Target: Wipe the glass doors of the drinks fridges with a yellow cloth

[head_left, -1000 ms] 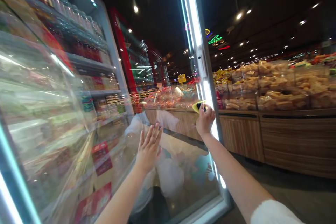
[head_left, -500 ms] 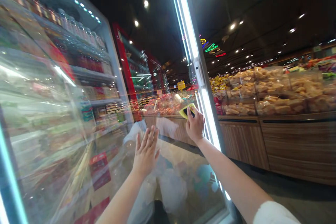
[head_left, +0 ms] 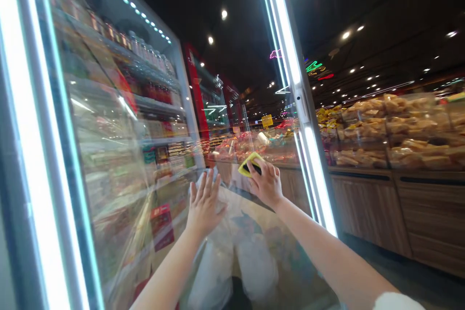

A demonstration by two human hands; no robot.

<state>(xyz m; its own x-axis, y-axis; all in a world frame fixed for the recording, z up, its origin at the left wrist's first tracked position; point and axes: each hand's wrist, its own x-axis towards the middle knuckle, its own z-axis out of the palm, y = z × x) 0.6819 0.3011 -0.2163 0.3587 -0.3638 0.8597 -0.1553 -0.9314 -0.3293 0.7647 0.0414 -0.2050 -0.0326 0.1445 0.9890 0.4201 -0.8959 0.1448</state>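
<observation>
In front of me stands a glass door with a bright lit frame, showing shelves through it and a faint reflection. My left hand lies flat against the glass, fingers spread, holding nothing. A yellow sponge with a dark middle is pressed to the pane under the fingers of my right hand. The sponge sits slightly above and to the right of my left hand, and part of it is hidden by my fingers.
Bottles and packages fill the fridge shelves to the left. The door's lit right edge carries a metal lock plate. Beyond it, bagged goods are piled on a wooden counter. Ceiling lamps hang above.
My right hand has moved the sponge leftward across the glass, away from the lit edge and closer to my left hand. The view has turned left, bringing in the door's left lit edge.
</observation>
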